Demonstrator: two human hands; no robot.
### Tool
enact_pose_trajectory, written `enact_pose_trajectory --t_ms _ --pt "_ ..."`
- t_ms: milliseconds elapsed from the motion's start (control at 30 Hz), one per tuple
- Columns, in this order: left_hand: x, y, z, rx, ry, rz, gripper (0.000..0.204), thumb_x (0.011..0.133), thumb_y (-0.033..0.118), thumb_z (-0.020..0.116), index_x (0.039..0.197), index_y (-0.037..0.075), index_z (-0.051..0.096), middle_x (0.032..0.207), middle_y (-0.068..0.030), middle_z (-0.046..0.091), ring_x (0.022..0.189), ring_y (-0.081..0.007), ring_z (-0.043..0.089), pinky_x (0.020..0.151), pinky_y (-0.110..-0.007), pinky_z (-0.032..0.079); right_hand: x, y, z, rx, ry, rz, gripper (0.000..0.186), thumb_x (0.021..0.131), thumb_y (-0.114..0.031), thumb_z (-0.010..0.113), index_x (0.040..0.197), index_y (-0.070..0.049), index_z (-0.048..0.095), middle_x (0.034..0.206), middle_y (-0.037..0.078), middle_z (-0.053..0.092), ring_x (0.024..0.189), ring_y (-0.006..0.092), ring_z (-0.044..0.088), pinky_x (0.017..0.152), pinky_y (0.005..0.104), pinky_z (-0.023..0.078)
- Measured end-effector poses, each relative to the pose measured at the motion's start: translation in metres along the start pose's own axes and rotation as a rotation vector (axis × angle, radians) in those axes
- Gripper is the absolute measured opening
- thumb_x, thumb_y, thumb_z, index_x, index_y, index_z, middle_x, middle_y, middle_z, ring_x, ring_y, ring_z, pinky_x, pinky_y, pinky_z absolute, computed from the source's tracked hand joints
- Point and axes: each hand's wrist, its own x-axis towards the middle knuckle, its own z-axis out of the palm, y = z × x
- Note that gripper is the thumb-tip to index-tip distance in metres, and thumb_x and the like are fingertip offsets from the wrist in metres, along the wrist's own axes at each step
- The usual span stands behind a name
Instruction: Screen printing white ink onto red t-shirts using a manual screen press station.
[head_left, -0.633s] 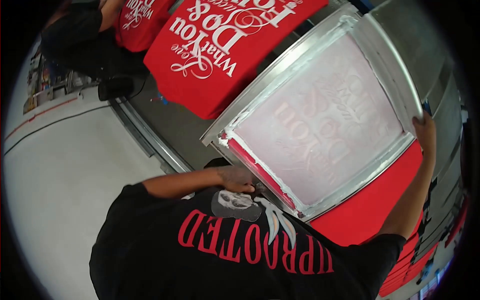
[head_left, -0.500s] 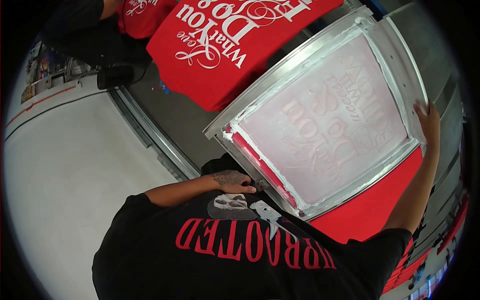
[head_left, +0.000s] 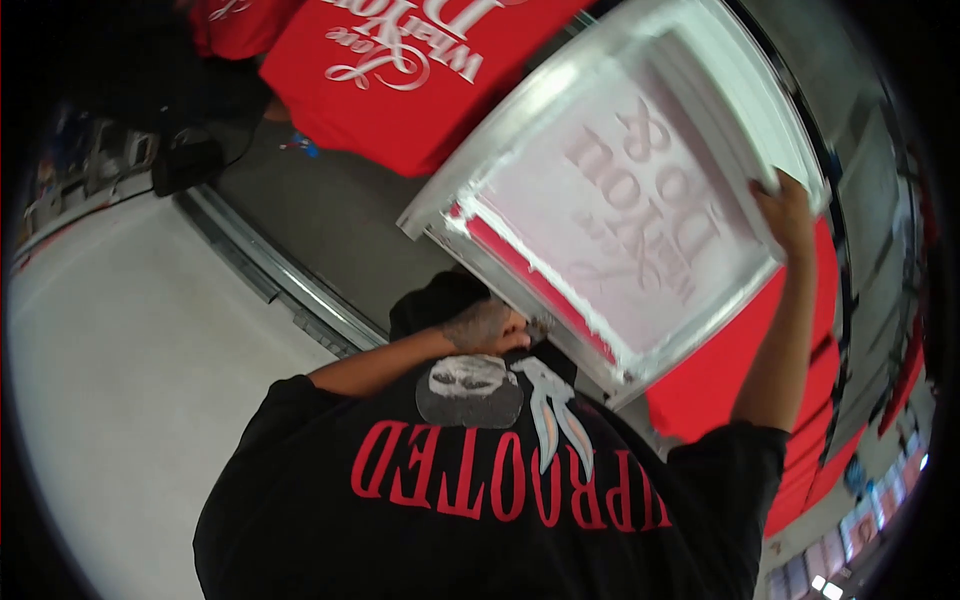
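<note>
A screen-printing frame (head_left: pixel 580 335) lies ahead of me to the right. Its pinkish mesh (head_left: pixel 560 220) carries mirrored lettering, with thick white ink (head_left: pixel 548 270) along the borders. My right hand (head_left: pixel 785 215) is closed around the near end of a long pale bar, which looks like a squeegee (head_left: pixel 712 110). The bar stands across the mesh and hides the right part of the design; motion blurs it. My left hand (head_left: pixel 490 325) has its fingers curled beside the frame's near left edge, by a small metal knob (head_left: pixel 540 328). What its fingers hold is hidden.
Red fabric (head_left: pixel 720 340) shows under and below the frame. Further ahead lies a red shirt (head_left: pixel 400 110) printed with white lettering. At left stands a white surface (head_left: pixel 150 370) bordered by a metal rail (head_left: pixel 270 265). A dark-clothed person (head_left: pixel 130 60) is at the upper left.
My right hand and the pale bar have moved left from the frame's right end, covering part of the design. My left hand has shifted slightly right and up; the whole view has shifted somewhat.
</note>
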Motion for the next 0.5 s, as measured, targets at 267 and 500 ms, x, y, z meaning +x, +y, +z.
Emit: enact_pose_trajectory --t_ms 267,500 --pt "0.005 0.010 -0.003 0.091 0.007 -0.088 0.034 0.087 0.024 0.070 0.067 0.000 0.057 0.051 -0.0038 0.048 0.049 -0.0115 0.043 0.048 -0.031 0.034 -0.209 -0.213 0.109 -0.039 0.010 0.163 0.034 0.065 -0.005 0.066 0.099 -0.008 0.064 0.091 0.012 0.066 0.086 0.0321 0.063 0.077 0.0430 0.049" --pt "0.009 -0.012 0.020 -0.055 0.033 -0.171 0.029 0.090 0.024 0.070 0.073 0.001 0.063 0.057 -0.0004 0.053 0.054 -0.0076 0.047 0.050 -0.027 0.039 -0.244 -0.240 0.093 0.091 0.011 0.193 0.041 0.064 -0.005 0.069 0.105 -0.008 0.066 0.100 0.009 0.069 0.089 0.0261 0.064 0.086 0.0371 0.043"
